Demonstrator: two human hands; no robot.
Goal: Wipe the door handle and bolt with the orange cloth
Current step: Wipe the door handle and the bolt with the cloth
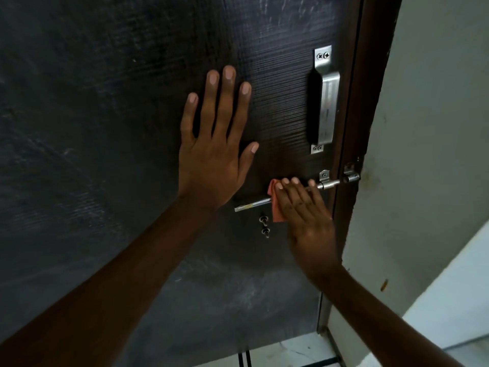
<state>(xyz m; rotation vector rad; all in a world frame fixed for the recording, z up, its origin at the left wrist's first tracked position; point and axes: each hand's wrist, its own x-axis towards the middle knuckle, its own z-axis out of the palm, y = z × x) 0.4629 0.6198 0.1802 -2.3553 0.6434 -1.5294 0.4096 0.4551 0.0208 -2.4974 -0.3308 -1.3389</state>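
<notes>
A dark wooden door [119,128] fills the view. A steel pull handle [326,102] is screwed upright near its right edge. Below it a steel sliding bolt [252,205] runs sideways, its tip [352,178] in the keeper on the frame. My right hand [304,210] presses the orange cloth [276,207] flat over the middle of the bolt; most of the cloth is hidden under the fingers. My left hand [214,144] lies flat on the door, fingers spread, left of the handle and above the bolt.
The brown door frame [370,102] stands right of the door, with a pale wall [436,128] beyond it. Two small screws or studs [264,226] stick out below the bolt. Light floor tiles [277,353] show at the bottom.
</notes>
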